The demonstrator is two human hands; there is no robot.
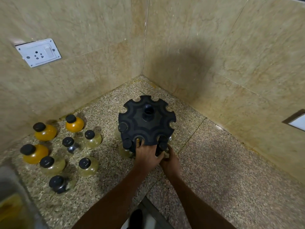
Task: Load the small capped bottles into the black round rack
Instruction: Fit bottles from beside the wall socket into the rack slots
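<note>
The black round rack (pixel 146 120) stands in the counter's corner, with notches around its rim. Two capped bottles hang in its left notches, one (pixel 122 128) at the left and one (pixel 127 146) at the front left. My left hand (pixel 146 154) grips the rack's near edge, fingers hooked over a front notch. My right hand (pixel 170 160) holds a small clear bottle (pixel 163 146) by its body at the front right notch. Several loose bottles stand to the left: orange ones (pixel 45 132) and pale ones (pixel 87 166), all with black caps.
Tiled walls close in the corner behind and to the right of the rack. A white wall socket (pixel 38 52) sits on the left wall. A blurred container (pixel 9 195) fills the lower left. The speckled counter's front edge (pixel 148 195) runs near my forearms.
</note>
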